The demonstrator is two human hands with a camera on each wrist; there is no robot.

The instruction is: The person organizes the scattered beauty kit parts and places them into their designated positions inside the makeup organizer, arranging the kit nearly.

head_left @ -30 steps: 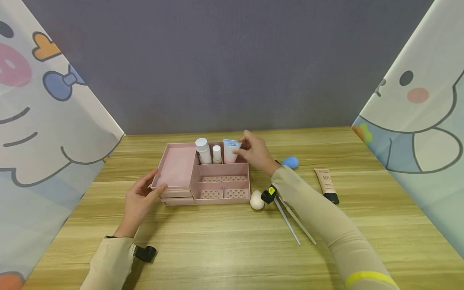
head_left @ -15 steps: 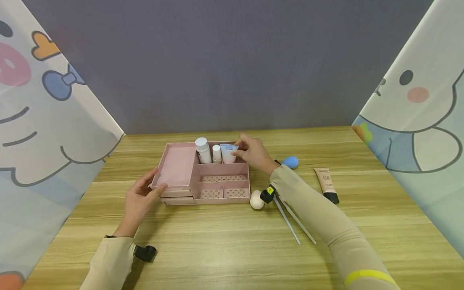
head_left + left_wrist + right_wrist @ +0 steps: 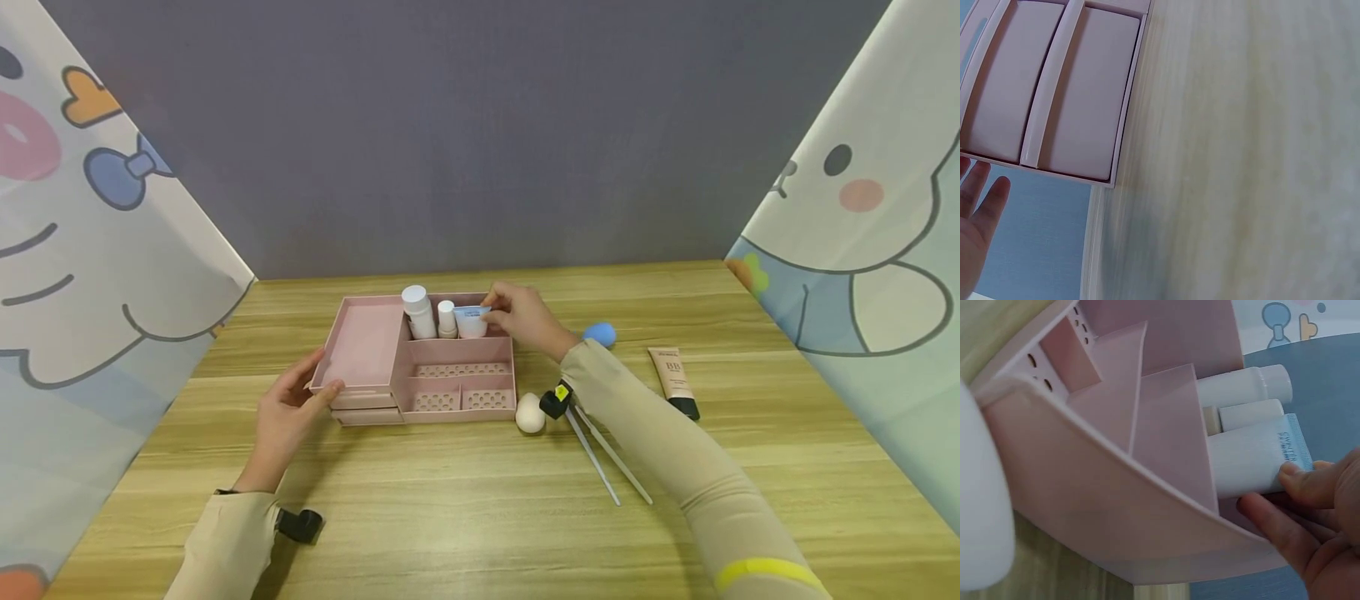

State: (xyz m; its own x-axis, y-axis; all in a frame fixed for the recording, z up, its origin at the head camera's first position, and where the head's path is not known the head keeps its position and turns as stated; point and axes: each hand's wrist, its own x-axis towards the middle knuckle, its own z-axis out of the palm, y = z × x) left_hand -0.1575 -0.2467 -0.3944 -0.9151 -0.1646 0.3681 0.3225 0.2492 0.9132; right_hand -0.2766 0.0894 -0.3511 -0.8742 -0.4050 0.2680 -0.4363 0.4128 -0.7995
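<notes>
In the head view a pink makeup organizer point(image 3: 366, 342) stands on the wooden table. My left hand point(image 3: 287, 412) holds its front left corner, thumb at the front edge and fingers along the left side. My right hand point(image 3: 527, 321) pinches the pale blue crimped end of a white squeeze tube point(image 3: 472, 323), which stands in the organizer's back compartment. Beside the tube are a small white-capped bottle point(image 3: 447, 321) and a larger white bottle point(image 3: 419, 313). The right wrist view shows my thumb on the tube point(image 3: 1247, 453); its lower part is hidden behind the compartment wall.
Right of the organizer lie a cream egg-shaped sponge point(image 3: 530, 414), two thin sticks point(image 3: 596, 458) partly under my right forearm, and a blue rounded object point(image 3: 600, 334). Farther right is a BB cream tube point(image 3: 673, 382). A grey panel point(image 3: 480, 142) rises behind the table.
My right hand has moved the squeeze tube slightly left and down, deeper into the back compartment and closer to the small bottle. My left hand stays on the organizer's corner.
</notes>
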